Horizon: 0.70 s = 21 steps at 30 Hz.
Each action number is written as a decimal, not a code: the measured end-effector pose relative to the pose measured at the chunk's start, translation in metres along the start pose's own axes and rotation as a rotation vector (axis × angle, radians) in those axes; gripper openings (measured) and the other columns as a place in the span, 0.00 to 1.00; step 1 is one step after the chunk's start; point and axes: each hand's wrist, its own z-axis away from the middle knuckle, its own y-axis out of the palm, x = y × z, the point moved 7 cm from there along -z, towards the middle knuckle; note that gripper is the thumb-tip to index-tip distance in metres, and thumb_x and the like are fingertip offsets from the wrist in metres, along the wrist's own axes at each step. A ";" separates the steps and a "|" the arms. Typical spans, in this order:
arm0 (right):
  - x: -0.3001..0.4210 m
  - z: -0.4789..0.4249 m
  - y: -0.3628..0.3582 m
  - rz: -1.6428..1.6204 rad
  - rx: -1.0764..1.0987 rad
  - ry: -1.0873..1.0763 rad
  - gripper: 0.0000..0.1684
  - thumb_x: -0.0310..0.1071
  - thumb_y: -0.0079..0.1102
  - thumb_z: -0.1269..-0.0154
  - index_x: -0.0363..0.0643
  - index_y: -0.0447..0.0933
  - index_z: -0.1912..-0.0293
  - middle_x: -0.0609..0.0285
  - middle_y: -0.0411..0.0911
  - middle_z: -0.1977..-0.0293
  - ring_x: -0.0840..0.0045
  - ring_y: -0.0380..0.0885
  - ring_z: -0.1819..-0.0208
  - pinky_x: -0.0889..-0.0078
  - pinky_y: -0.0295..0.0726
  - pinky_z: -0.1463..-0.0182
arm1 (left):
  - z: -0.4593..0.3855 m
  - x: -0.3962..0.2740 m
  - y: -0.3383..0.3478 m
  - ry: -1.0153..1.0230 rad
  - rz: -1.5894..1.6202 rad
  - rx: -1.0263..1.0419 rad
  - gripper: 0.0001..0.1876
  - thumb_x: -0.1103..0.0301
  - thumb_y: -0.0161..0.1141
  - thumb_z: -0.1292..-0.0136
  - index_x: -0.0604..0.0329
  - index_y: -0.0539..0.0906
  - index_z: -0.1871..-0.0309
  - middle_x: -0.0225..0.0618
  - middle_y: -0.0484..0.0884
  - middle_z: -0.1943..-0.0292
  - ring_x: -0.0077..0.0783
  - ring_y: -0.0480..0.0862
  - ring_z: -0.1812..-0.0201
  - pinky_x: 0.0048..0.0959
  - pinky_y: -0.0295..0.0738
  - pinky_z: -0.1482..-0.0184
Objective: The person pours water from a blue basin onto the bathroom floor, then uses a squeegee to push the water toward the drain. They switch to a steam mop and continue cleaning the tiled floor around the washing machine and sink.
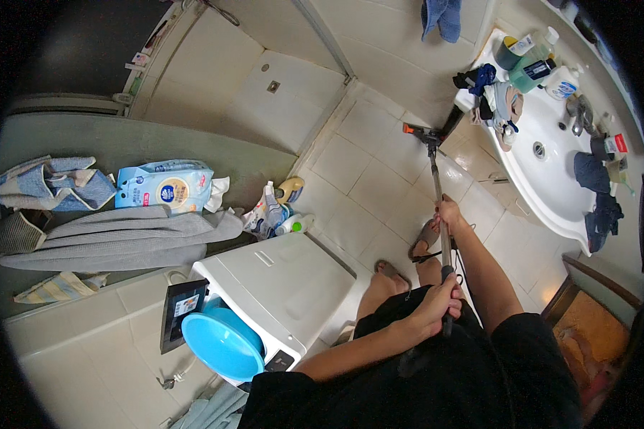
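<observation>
A long-handled floor-cleaning tool (437,179) with a metal pole slants away from my body. My left hand (439,307) grips its dark handle near my waist. Farther along the pole, my right hand (448,212) is closed around the metal shaft. The tool's dark head with an orange end (424,133) rests on the tiled floor (378,174), beside the base of the washbasin cabinet (475,155). A thin dark cord hangs by the pole near my right forearm.
A white washbasin (561,187) with bottles and cloths stands on the right. At the left are a white washing machine (284,284), a blue plastic basin (222,343), detergent bottles (290,190) and a wipes pack (163,187). A raised sill (327,126) borders the shower floor.
</observation>
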 end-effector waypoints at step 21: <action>-0.198 0.084 0.088 -0.030 -0.124 -0.246 0.13 0.30 0.42 0.37 0.42 0.64 0.51 0.64 0.66 0.83 0.80 0.60 0.91 0.77 0.62 0.90 | 0.140 0.026 -0.233 0.033 -0.414 -0.127 0.14 0.53 0.49 0.35 0.53 0.66 0.68 0.20 0.62 0.80 0.12 0.57 0.86 0.14 0.50 0.87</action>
